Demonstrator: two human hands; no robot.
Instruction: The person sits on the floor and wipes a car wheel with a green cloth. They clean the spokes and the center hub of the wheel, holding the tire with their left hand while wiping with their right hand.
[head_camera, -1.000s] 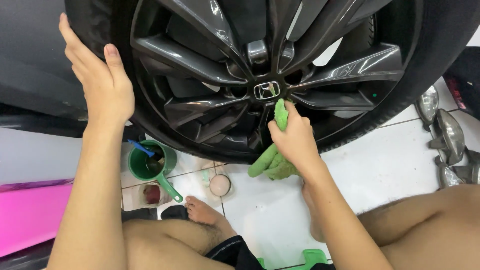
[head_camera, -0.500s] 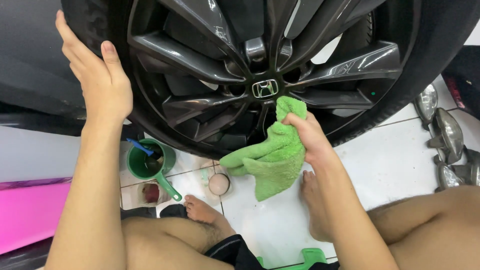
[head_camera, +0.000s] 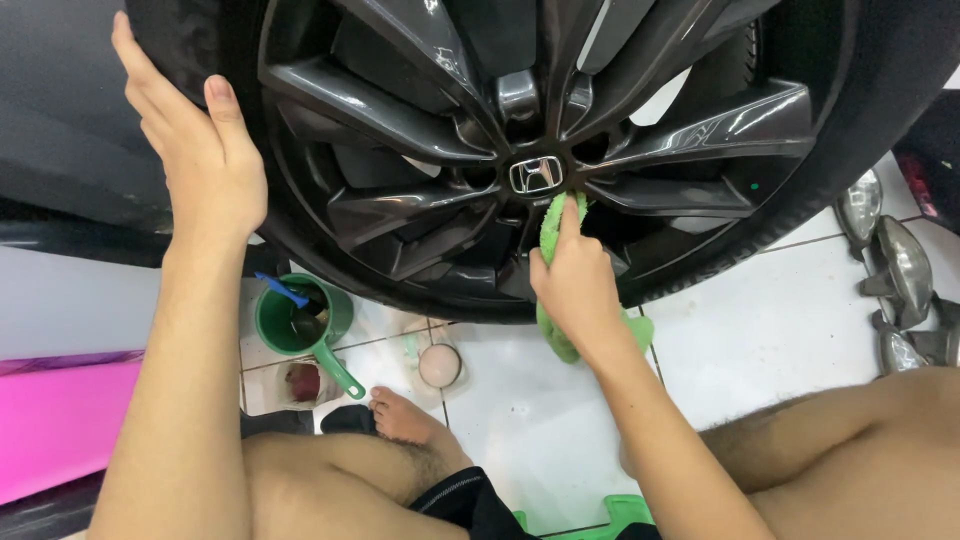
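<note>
**Q:** What does the right hand (head_camera: 575, 290) do in this view?

**A:** It is clenched on a green cloth (head_camera: 552, 222), pressing one end of it with an extended finger against the dark alloy wheel (head_camera: 420, 150), just below and to the right of the centre cap (head_camera: 536, 175). The rest of the cloth hangs beneath the hand, over the white tiled floor (head_camera: 760, 330).

**Q:** And the left hand (head_camera: 195, 150)?

**A:** Released and flat, fingers together, palm laid against the black tyre (head_camera: 880, 80) at the wheel's left edge; it grips nothing.

**Q:** What lies near the hands?

**A:** Under the wheel, on the floor, stands a green dipper (head_camera: 295, 325) with a long handle and a blue-handled tool (head_camera: 283, 292) inside it. Just beside it are a small round pale container (head_camera: 439, 365) and a clear packet holding something reddish (head_camera: 298, 382). The person's bare foot (head_camera: 405, 418) rests near these. A pink panel (head_camera: 60, 425) lies at the left edge; grey car lamp housings (head_camera: 895, 275) sit at the right, well apart from the cloth.
</note>
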